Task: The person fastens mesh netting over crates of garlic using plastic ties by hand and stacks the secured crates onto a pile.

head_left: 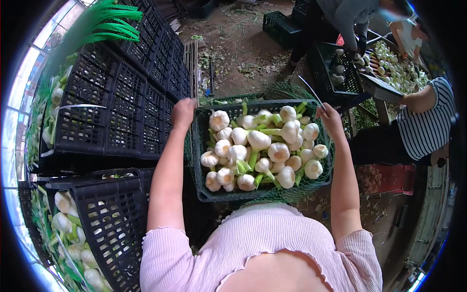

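Observation:
A dark green plastic crate (pixel 206 195) full of white garlic bulbs (pixel 259 140) with cut green stems is in front of my body. Green netting (pixel 292 195) lies around its sides and bunches at the far right corner. My left hand (pixel 183 113) is closed at the far left corner of the crate. At the far right corner, my right hand (pixel 330 118) is closed on the edge, its fingertips partly hidden. A thin pale strip (pixel 311 91) sticks up from beside the right fingers; whether they hold it I cannot tell.
Stacked black crates (pixel 104 100) of garlic stand close on my left, green strands (pixel 114 24) over them. A person in a striped top (pixel 425 119) is at the right, near a garlic-covered table (pixel 372 80). Another person (pixel 345 22) bends over a dark crate (pixel 335 90).

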Tool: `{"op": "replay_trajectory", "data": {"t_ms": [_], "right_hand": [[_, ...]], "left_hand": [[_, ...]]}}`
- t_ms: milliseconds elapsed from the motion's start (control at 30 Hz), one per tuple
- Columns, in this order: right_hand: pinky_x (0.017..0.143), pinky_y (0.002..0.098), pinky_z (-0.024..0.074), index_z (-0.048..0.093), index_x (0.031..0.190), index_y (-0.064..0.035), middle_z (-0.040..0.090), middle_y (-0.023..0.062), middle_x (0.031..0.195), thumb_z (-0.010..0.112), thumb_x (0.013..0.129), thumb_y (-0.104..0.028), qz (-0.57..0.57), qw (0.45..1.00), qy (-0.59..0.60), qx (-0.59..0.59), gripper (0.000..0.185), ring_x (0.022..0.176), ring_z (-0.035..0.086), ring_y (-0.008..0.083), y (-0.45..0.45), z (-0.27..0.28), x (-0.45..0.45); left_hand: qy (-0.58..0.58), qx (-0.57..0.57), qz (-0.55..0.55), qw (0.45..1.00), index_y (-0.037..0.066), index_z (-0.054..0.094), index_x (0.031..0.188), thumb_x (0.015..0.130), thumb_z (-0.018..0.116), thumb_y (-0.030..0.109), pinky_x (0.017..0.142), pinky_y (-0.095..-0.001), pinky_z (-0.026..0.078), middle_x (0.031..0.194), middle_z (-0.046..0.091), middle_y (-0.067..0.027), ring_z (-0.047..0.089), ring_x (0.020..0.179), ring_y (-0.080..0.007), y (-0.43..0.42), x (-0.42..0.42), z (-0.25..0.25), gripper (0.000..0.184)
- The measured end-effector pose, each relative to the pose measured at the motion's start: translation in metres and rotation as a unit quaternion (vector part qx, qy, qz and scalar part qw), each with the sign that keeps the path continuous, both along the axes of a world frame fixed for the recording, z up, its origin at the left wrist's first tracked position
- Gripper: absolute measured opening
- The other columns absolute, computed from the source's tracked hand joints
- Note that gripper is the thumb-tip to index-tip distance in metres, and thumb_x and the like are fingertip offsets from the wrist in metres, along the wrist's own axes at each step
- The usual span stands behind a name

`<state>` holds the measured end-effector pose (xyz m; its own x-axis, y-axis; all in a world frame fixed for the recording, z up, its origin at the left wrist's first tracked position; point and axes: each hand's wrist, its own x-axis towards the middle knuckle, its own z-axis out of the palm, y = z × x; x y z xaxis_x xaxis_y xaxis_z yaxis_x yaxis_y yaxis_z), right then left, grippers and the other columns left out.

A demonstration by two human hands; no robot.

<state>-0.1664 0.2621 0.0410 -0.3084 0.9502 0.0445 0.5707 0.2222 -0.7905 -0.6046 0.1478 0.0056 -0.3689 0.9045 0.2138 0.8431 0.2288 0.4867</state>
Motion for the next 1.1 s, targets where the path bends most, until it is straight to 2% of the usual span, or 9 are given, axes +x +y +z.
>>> {"op": "replay_trajectory", "data": {"t_ms": [67,300,433,500,567,633,833,1000,1100], "right_hand": [[0.059,0.0275,0.0404,0.049,0.075,-0.0014,0.054,0.0064,0.063,0.048,0.086,-0.02,-0.023,0.999,0.019,0.027,0.022,0.06,0.05,0.0127,0.005,-0.003,0.009],[0.065,0.0249,0.0413,0.057,0.085,-0.0024,0.059,0.0053,0.071,0.048,0.086,-0.019,-0.079,0.996,0.014,0.033,0.019,0.069,0.053,0.0101,-0.011,0.005,0.035],[0.072,0.0225,0.0407,0.058,0.096,0.0,0.059,0.0025,0.079,0.049,0.087,-0.027,-0.124,0.988,0.091,0.035,0.03,0.076,0.052,0.0092,-0.028,-0.007,0.075],[0.072,0.0221,0.0405,0.056,0.1,0.0017,0.058,0.0029,0.082,0.05,0.086,-0.026,-0.109,0.985,0.135,-0.017,0.031,0.077,0.052,0.009,-0.048,-0.022,0.096],[0.071,0.0207,0.0404,0.049,0.111,0.0018,0.056,0.0021,0.084,0.055,0.083,-0.024,-0.082,0.989,0.082,-0.092,0.038,0.076,0.049,0.0082,-0.092,-0.018,0.1],[0.068,0.021,0.0405,0.047,0.114,0.0014,0.054,0.0026,0.085,0.058,0.08,-0.024,-0.05,0.992,0.034,-0.114,0.044,0.073,0.048,0.0077,-0.13,-0.015,0.099],[0.065,0.0241,0.0409,0.049,0.111,0.0002,0.053,0.0047,0.079,0.064,0.076,-0.02,-0.003,0.998,-0.033,-0.061,0.044,0.069,0.048,0.0117,-0.15,-0.028,0.086],[0.062,0.0203,0.0375,0.047,0.112,-0.0009,0.047,0.0003,0.074,0.065,0.074,-0.016,0.031,0.995,-0.021,-0.088,0.045,0.067,0.043,0.0084,-0.15,-0.018,0.078],[0.061,0.0204,0.0369,0.043,0.115,-0.0012,0.043,-0.0014,0.073,0.068,0.071,-0.013,0.038,0.999,0.0,-0.039,0.053,0.065,0.041,0.0078,-0.157,-0.018,0.078]], "left_hand": [[0.144,0.035,-0.018,0.989,0.01,0.059,0.074,0.079,0.049,0.022,0.057,-0.042,0.045,0.073,0.057,-0.01,0.055,0.069,-0.0335,-0.002,0.023,0.043,0.017],[-0.086,0.011,-0.078,0.993,0.008,0.062,0.079,0.073,0.058,0.014,0.065,-0.0391,0.045,0.074,0.056,-0.0097,0.055,0.072,-0.0321,-0.078,0.108,0.095,0.01],[0.013,0.118,-0.001,0.993,0.007,0.045,0.117,0.066,0.069,0.02,0.089,-0.037,0.035,0.109,0.048,-0.0151,0.047,0.101,-0.0317,-0.135,0.107,0.092,0.058],[-0.106,0.035,0.073,0.991,0.009,0.029,0.128,0.067,0.071,0.028,0.091,-0.0402,0.035,0.122,0.038,-0.0155,0.042,0.109,-0.031,-0.182,0.081,0.038,0.076],[-0.448,-0.17,0.214,0.851,0.009,0.033,0.123,0.073,0.066,0.032,0.081,-0.0404,0.043,0.116,0.044,-0.0102,0.049,0.1,-0.0258,-0.231,0.076,-0.002,0.064],[-0.617,-0.255,0.147,0.73,0.012,0.028,0.128,0.081,0.057,0.035,0.066,-0.0355,0.047,0.111,0.046,-0.0068,0.055,0.086,-0.0215,-0.255,0.091,0.001,0.06],[-0.738,0.012,0.212,0.641,0.015,0.05,0.089,0.085,0.052,0.029,0.056,-0.0262,0.043,0.08,0.053,0.0026,0.05,0.056,-0.0098,-0.263,0.111,-0.022,0.015],[-0.642,0.191,0.444,0.595,0.014,0.046,0.077,0.088,0.047,0.022,0.049,-0.0205,0.035,0.061,0.044,0.0047,0.04,0.047,-0.0059,-0.26,0.133,-0.032,0.013],[-0.715,0.305,0.353,0.52,0.014,0.044,0.073,0.089,0.045,0.021,0.047,-0.0196,0.032,0.055,0.035,0.0052,0.032,0.044,-0.0053,-0.299,0.124,-0.032,0.017]]}}
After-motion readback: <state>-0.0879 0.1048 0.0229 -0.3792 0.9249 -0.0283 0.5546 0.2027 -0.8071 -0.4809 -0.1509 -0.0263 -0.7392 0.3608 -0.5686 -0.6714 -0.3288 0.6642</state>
